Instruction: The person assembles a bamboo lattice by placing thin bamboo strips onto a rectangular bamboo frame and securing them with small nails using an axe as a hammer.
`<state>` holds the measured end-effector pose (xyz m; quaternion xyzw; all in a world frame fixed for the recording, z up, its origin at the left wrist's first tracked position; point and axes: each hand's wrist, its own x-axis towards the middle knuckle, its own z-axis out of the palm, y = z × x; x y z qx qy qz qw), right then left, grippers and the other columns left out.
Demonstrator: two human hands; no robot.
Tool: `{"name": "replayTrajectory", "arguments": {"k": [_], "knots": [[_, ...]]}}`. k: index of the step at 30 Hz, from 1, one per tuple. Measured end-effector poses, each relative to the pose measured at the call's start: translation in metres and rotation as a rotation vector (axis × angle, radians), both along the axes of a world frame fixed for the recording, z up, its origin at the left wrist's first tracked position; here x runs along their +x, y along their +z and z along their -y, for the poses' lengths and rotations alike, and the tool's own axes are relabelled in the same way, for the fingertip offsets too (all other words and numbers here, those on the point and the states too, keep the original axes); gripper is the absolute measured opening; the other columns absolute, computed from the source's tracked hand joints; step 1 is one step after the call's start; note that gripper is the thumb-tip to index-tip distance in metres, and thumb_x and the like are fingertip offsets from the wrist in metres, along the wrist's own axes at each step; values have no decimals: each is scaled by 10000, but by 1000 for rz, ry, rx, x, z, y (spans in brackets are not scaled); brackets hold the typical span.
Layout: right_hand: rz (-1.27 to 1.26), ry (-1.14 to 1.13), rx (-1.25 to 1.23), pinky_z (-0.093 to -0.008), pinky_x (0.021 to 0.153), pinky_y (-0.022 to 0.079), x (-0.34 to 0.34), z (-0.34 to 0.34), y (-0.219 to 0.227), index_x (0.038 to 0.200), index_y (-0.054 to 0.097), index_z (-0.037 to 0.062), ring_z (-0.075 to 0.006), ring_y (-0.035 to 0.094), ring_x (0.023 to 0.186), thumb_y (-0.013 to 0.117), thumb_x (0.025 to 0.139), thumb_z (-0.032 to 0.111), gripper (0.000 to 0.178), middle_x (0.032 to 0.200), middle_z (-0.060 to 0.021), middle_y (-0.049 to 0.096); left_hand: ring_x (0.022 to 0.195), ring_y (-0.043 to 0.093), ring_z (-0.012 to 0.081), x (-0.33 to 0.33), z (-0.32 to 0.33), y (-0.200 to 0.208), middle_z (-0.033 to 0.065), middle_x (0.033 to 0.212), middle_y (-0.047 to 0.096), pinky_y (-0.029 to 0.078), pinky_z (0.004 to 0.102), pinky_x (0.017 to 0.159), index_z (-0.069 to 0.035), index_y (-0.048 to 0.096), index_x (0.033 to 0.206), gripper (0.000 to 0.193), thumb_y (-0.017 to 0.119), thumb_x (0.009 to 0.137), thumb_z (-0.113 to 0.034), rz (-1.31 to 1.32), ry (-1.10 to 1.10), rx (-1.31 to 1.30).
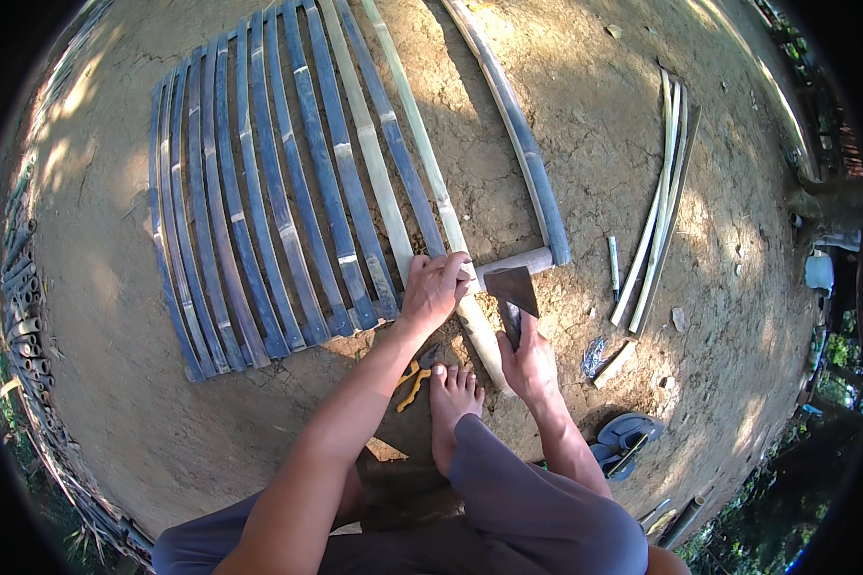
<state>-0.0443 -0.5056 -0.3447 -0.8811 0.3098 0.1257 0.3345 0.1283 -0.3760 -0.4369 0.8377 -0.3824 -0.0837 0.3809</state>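
My left hand is closed at the near end of a pale green bamboo slat; its fingertips partly hide what they pinch. In my right hand is the handle of a hatchet-like tool with a broad dark blade, held just right of the left fingers. Below both hands a round bamboo pole lies across the ground toward my foot. Side by side to the left stretch several weathered bamboo slats, spaced apart as a rack whose near ends reach my left hand.
A long bamboo pole meets a short crosspiece at right. Yellow-handled pliers lie beside my bare foot. Farther right are loose strips, a marker, a clear bag of nails and grey sandals.
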Motion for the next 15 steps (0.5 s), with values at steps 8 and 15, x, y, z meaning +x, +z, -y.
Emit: {"name": "replayTrajectory", "arguments": {"k": [8, 15], "knots": [[45, 56, -90, -552, 688, 586, 12, -13, -7, 1491, 366, -43, -494, 712, 760, 636, 989, 200, 620, 961, -336, 697, 921, 675, 159, 2, 1, 3, -42, 882, 777, 392, 373, 839, -145, 577, 1230, 415, 775, 873, -220, -27, -16, -33], [218, 55, -147, -548, 630, 565, 12, -5, -14, 1342, 447, -61, -500, 693, 712, 649, 990, 178, 471, 822, -289, 696, 938, 683, 153, 3, 0, -3, -53, 838, 778, 395, 375, 826, -138, 584, 1236, 425, 794, 871, -200, -15, -2, -27]]}}
